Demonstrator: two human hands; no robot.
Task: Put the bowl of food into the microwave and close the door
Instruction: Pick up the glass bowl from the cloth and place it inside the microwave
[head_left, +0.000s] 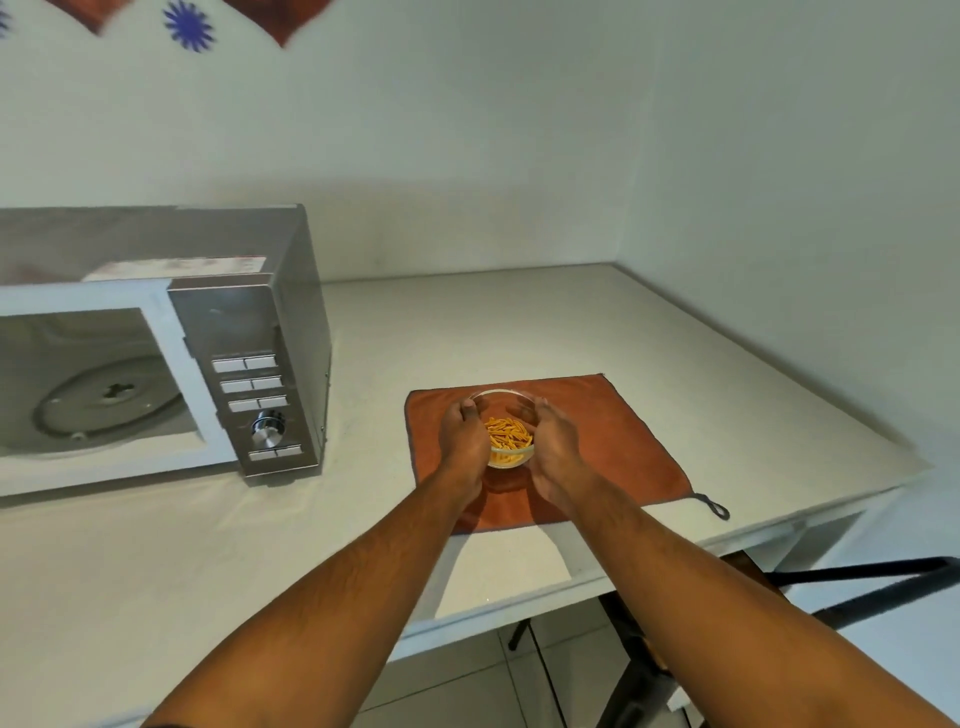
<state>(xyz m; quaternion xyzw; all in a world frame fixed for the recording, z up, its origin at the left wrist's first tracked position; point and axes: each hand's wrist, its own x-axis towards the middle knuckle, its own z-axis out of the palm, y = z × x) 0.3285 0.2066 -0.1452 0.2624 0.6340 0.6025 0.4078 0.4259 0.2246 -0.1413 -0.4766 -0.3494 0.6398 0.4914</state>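
Observation:
A clear glass bowl (508, 435) of orange snack sticks sits on an orange cloth (618, 441) in the middle of the white table. My left hand (464, 441) cups the bowl's left side and my right hand (551, 447) cups its right side, fingers wrapped around the rim. The silver microwave (260, 332) stands at the left, its cavity open with the glass turntable (104, 405) showing. Its door lies outside the view.
The white table (467, 322) runs into a wall corner at the back right, with its front edge near my forearms. The control panel with a knob (268, 426) faces me. A black chair frame (883, 582) stands below the table's right end.

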